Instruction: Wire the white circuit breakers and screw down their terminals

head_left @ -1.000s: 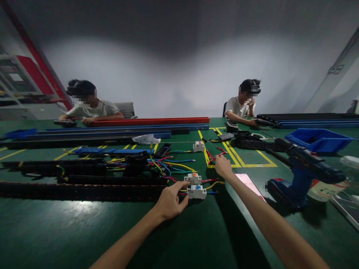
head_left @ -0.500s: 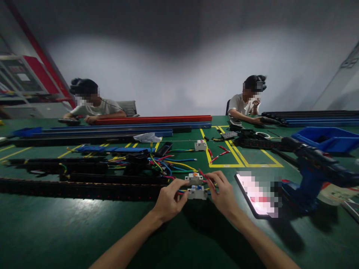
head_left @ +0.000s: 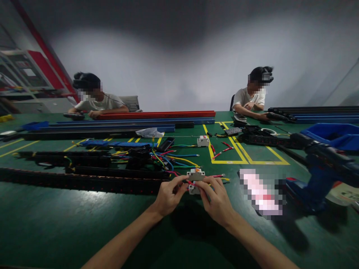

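Note:
Two white circuit breakers sit close together in front of me, an upper one with an orange switch [head_left: 196,173] and a lower one [head_left: 193,189] partly covered by my fingers. A short red cable [head_left: 191,183] lies across the gap between them. My right hand [head_left: 217,198] pinches its right part between thumb and forefinger. Thumb and forefinger of my left hand [head_left: 170,194] close around its left end, beside the breakers' left sides. Red and yellow wire ends with lugs [head_left: 223,175] stick out to the right behind my right hand.
Black rails [head_left: 84,183] and a bundle of coloured wires lie left. Ahead are another breaker [head_left: 203,141] and short red cables [head_left: 227,145]. A phone [head_left: 260,194], a cordless drill [head_left: 311,175] and a blue bin [head_left: 333,134] stand right. Two people sit across the table.
My right hand has moved the red cable left and down, from the upper breaker's right side to between the two breakers. My left fingertips now meet its end. The view has shifted slightly.

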`<action>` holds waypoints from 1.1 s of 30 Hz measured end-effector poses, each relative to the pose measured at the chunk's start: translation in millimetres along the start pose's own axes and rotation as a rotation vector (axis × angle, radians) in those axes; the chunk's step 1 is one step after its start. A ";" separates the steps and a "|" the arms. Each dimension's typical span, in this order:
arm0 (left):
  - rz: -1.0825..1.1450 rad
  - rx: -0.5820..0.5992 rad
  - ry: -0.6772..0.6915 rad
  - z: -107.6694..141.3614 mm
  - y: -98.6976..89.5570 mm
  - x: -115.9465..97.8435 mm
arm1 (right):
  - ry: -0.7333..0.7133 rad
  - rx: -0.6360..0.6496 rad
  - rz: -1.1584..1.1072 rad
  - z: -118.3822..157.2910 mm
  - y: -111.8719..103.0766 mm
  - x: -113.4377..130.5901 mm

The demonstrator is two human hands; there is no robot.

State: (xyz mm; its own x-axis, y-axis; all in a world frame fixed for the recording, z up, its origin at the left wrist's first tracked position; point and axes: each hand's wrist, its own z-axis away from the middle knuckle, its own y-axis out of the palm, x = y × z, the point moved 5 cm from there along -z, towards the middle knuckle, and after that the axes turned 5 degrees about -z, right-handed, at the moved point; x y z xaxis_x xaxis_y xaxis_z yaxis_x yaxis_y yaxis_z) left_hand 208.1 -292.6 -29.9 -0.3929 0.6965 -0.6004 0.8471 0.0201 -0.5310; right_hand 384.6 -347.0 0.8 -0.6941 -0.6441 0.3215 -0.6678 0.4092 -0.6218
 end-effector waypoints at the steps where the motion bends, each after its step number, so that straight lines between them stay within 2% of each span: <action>1: 0.005 0.000 0.004 0.5 -0.1 0.1 | 0.001 0.003 -0.001 -0.3 -0.2 0.3; 13: 0.017 0.036 0.005 0.5 1.7 2.5 | -0.002 -0.020 0.048 -0.5 -6.5 -3.4; 17: 0.003 0.038 0.020 0.3 1.8 0.9 | 0.021 -0.001 -0.026 -0.6 -6.9 -7.3; 19: 0.009 0.051 0.037 0.0 2.1 -2.3 | 0.065 0.070 -0.133 -1.0 -3.7 -10.6; 24: 0.002 0.097 0.128 0.8 6.1 -14.4 | 0.220 0.350 -0.393 -5.3 -2.6 -17.9; 29: -0.043 0.160 0.093 2.7 10.2 -14.1 | 0.384 0.499 -0.377 -12.7 -34.6 -36.1; 33: -0.018 0.140 0.037 1.6 8.4 -7.6 | 0.481 0.576 -0.306 -9.1 -53.2 -57.5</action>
State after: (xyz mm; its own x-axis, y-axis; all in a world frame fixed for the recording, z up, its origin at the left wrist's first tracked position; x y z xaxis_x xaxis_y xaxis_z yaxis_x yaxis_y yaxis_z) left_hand 217.6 -298.9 -30.7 -0.3919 0.7232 -0.5687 0.7810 -0.0652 -0.6211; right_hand 457.6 -325.9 22.0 -0.6301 -0.2710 0.7277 -0.6947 -0.2220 -0.6842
